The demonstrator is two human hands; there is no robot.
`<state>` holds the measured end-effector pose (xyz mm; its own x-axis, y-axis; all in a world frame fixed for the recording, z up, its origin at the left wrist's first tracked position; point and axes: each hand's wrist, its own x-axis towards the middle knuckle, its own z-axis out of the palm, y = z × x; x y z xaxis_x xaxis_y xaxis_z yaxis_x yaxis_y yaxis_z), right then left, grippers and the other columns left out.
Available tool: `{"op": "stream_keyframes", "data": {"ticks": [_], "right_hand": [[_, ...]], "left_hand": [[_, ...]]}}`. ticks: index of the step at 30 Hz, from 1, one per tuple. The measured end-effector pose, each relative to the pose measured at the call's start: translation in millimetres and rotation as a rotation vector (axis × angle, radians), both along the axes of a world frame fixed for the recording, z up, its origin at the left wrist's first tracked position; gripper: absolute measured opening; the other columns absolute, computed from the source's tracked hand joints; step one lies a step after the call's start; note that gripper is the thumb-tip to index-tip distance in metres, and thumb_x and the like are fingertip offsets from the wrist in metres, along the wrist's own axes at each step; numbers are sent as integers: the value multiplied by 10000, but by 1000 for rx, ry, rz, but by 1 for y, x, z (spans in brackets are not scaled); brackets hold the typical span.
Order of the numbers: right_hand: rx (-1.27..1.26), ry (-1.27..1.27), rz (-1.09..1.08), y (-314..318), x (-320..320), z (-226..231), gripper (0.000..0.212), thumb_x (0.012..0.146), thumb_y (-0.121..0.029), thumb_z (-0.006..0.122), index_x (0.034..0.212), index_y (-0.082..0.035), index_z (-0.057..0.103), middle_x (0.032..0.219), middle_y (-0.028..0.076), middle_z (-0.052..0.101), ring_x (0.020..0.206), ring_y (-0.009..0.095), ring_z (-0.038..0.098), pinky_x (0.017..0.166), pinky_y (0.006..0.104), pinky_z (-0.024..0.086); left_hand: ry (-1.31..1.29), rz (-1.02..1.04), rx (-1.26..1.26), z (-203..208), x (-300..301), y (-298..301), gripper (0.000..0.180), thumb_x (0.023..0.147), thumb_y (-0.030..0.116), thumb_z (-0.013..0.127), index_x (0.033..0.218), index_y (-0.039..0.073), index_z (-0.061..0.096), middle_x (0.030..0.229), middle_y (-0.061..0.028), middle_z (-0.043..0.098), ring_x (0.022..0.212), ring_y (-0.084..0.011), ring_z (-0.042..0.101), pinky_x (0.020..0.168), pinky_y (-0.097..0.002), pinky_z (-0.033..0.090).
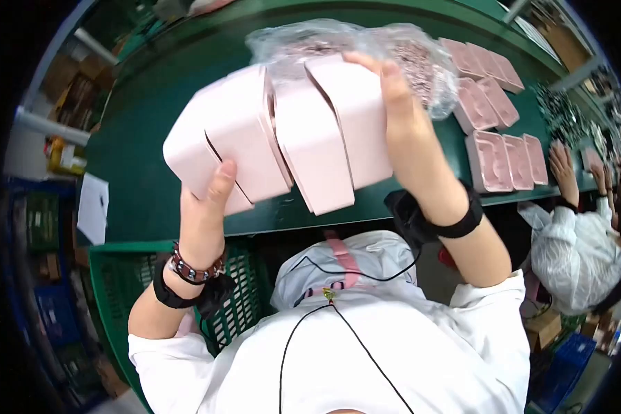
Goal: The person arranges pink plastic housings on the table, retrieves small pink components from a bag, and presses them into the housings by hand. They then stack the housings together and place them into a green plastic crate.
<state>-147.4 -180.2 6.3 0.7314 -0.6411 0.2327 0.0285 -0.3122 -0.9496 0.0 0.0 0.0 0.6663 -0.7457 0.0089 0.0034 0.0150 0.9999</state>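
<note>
Raised over the table, a row of several pale pink plastic housings [314,138] is squeezed end to end between my two hands. Narrow gaps show between the pieces, and their smooth outer walls face me. My left hand [208,210] is closed on the left end from below, its thumb on the near wall and the other fingers hidden behind. At the right end, my right hand [406,127] is wrapped round the outermost housing, with fingers over its top. Behind them lie clear plastic bags [428,65] of small pinkish parts.
On the green table [138,165], open pink housings [490,162] stand in rows at the right, beside a heap of small dark parts [566,114]. A green crate [245,303] sits below the near edge. White paper [93,208] lies at left. A co-worker's hands [563,169] are at far right.
</note>
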Motion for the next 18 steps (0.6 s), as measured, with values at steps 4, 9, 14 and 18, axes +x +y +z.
{"op": "stream_keyframes", "data": {"ticks": [4,9,14,18], "right_hand": [[-35,-15,-206,-18,-81,-61,612,942,-468,187,1282,3,378,1232,151,461,1138,213,441,982,296,298],[12,-278,-319,-16,-89,-121,567,929,-437,267,1223,14,443,1267,216,426,1153,336,439,958,364,338],[-94,-267,-111,-39,-93,-126,540,895,-429,408,1252,-25,432,1294,223,364,1191,363,389,977,404,323],[-224,-212,53,-44,-92,-125,556,812,-374,587,1244,-53,448,1272,213,357,1188,374,384,978,418,333]], "left_hand": [[47,-208,126,-58,-45,-47,643,773,278,683,1242,-23,362,1089,-100,534,985,-178,522,865,-298,410],[-227,-312,194,-100,-38,-61,913,656,260,786,1306,-15,207,1175,-124,466,1050,-209,499,894,-329,407],[-431,-261,243,-116,-46,-48,1107,545,267,854,1330,-5,123,1234,-172,418,1118,-260,464,923,-377,394],[-547,-158,233,-125,-48,-46,1101,535,270,859,1328,-1,146,1239,-194,416,1129,-283,455,928,-395,390]]}}
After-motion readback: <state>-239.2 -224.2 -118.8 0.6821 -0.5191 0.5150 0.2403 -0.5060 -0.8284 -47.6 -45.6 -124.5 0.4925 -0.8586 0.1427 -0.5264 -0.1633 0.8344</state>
